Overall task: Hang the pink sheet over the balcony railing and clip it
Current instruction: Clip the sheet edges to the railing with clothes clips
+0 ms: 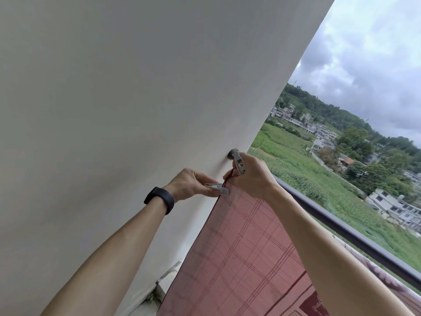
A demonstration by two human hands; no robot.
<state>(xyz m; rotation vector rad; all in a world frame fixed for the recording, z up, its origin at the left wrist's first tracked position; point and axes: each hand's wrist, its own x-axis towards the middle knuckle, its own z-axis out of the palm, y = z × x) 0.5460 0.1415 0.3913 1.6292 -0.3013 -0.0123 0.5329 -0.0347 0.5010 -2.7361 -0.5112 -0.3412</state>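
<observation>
The pink checked sheet [248, 242] hangs down from the dark balcony railing [341, 226], close to the white wall. My left hand [193, 183], with a black band on its wrist, pinches a pale grey clip [217, 188] at the sheet's top corner. My right hand [252, 176] grips the same corner of the sheet and also holds a second pale grey clip [239, 164] upright between its fingers. The railing's end meets the wall just above my right hand.
A large white wall [127, 110] fills the left side. A patterned cloth [373, 272] lies along the railing to the right. Beyond the railing lie green fields, houses and a cloudy sky. A tiled ledge [164, 283] shows at the wall's foot.
</observation>
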